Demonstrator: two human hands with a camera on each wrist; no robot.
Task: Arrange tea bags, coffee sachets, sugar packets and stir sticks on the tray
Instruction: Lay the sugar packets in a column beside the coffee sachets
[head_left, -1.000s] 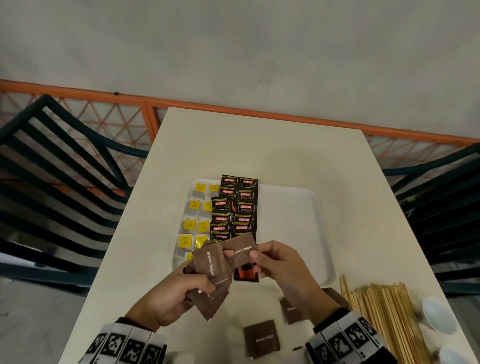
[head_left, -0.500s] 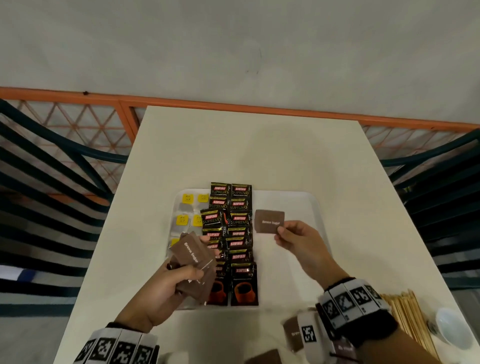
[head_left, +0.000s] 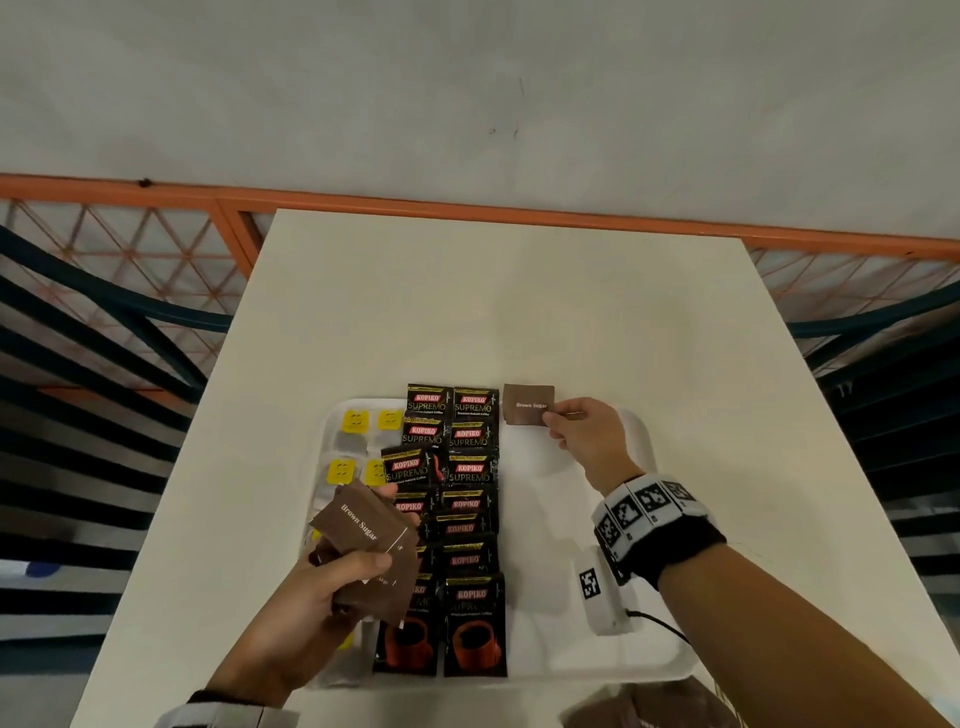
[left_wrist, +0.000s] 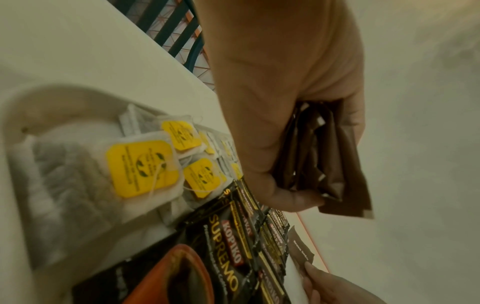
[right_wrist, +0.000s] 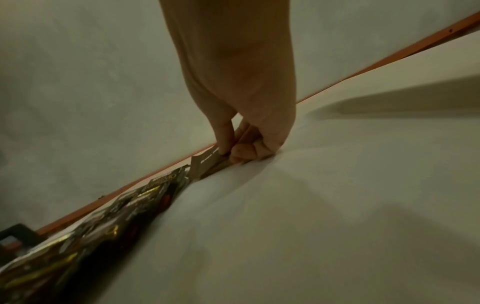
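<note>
The right hand (head_left: 584, 434) pinches one brown sugar packet (head_left: 529, 405) at the tray's (head_left: 652, 540) far edge (beside the coffee sachets (head_left: 470, 514)); the left hand (head_left: 317, 592) grips a stack of sugar packets (head_left: 371, 545).

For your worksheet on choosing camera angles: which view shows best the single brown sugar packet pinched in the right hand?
The head view: the brown sugar packet faces up, label readable, beside the coffee sachets. The right wrist view shows it edge-on and dim; the left wrist view catches only a sliver.
</note>
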